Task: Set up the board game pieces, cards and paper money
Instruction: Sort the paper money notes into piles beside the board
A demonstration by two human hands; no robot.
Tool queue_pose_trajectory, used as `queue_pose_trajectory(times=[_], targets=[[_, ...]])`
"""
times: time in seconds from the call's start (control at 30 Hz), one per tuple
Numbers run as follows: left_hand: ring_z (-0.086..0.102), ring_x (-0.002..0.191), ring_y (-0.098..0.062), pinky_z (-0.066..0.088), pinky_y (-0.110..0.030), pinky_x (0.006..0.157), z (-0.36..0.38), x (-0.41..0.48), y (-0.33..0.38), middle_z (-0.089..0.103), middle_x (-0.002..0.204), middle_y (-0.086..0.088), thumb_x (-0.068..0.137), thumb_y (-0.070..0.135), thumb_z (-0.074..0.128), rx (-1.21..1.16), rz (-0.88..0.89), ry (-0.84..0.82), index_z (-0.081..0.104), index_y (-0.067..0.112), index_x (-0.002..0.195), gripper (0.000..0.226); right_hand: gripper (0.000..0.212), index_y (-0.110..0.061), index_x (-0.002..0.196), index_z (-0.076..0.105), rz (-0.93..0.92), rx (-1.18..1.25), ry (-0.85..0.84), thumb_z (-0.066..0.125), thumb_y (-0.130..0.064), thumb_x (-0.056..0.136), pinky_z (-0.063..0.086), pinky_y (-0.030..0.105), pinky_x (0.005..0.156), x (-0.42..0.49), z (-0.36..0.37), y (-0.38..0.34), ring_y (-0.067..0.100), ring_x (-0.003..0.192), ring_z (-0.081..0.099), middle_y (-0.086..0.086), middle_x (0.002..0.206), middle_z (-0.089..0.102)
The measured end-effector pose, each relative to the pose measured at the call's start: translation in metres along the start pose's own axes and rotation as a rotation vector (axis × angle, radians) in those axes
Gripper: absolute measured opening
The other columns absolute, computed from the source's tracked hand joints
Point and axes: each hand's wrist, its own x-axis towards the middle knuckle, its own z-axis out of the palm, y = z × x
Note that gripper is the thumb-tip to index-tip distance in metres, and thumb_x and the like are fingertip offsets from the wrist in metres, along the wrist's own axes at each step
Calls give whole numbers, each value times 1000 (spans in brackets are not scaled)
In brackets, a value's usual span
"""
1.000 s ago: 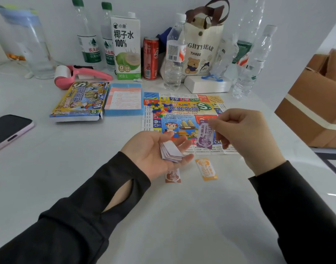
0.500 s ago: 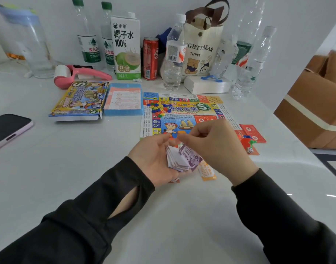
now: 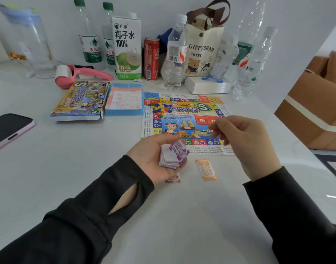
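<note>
Head view. My left hand [image 3: 153, 159] is palm up over the bench [image 3: 83, 161], fingers curled under a stack [image 3: 168, 159] of paper money, gripping it. The top purple note [image 3: 179, 151] sits crooked on the stack, its long axis running far-left to near-right. My right hand [image 3: 245, 141] is raised above the near edge of the board [image 3: 184, 121], apart from the stack; its fingers are curled with the thumb against the forefinger, and I see nothing in the pinch. An orange note [image 3: 206, 169] lies flat on the bench between the hands, long axis pointing roughly away from me, near end tilted right. The pieces [image 3: 159, 109] are heaped on the board's far-left part.
</note>
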Motion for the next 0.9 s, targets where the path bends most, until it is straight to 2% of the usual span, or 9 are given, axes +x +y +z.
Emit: queue_pose_trajectory(times=[0.07,0.13,0.2,0.37,0.6,0.7,0.77,0.83,0.9], targets=[[57,46,-17,50,-21,47,-1,1,0,61,70,-12,75,5,59,-77,-2,-7,62,5,103,28,34,-24,59,68,17,0,13,54,-11,87,38,25,61,1,-2,2,2,52,48,-7,53,64],[53,42,-14,48,-18,43,-2,2,0,59,67,-10,86,5,50,-162,1,-38,64,5,100,20,35,-24,58,68,27,0,8,54,-11,88,38,24,60,1,-1,3,1,52,49,-7,53,64],[50,38,-11,45,-15,38,-2,2,1,57,64,-9,93,6,42,-215,16,-64,63,5,99,22,35,-23,58,68,33,-9,-12,54,-11,88,38,23,58,0,1,5,2,52,49,-8,53,64],[41,28,-5,34,-14,27,-1,-2,1,53,57,-8,95,17,41,-289,35,-99,57,3,98,22,34,-22,59,68,32,-24,-47,53,-10,87,38,22,59,-1,5,6,0,53,51,-8,54,64],[36,27,-2,29,-9,26,3,-3,-5,48,47,-1,95,35,39,-159,35,-67,58,8,89,33,34,-24,60,68,22,-33,-67,53,-11,88,39,24,61,-2,6,7,0,55,52,-7,56,64],[44,34,-9,36,-11,32,2,-1,-5,54,54,-7,97,38,38,-119,25,7,58,7,93,38,33,-22,62,69,19,-37,-75,53,-11,87,40,24,59,-3,6,7,3,55,51,-7,55,64],[50,44,-16,43,-16,41,3,-4,-3,59,65,-14,96,29,39,-135,2,37,54,6,101,28,32,-22,62,69,27,-39,-78,53,-11,88,40,24,59,-2,4,6,5,56,52,-7,55,64],[53,58,-22,44,-24,51,4,-6,1,59,81,-19,89,9,40,-144,16,37,49,4,107,20,33,-23,61,68,39,-27,-71,53,-10,88,40,23,58,-1,2,6,2,55,52,-8,54,64],[58,70,-27,46,-28,58,4,-6,4,57,95,-23,83,-8,32,-114,61,14,46,2,113,35,33,-23,61,68,50,-29,-62,53,-10,88,40,23,57,0,1,7,1,55,53,-9,54,64]])
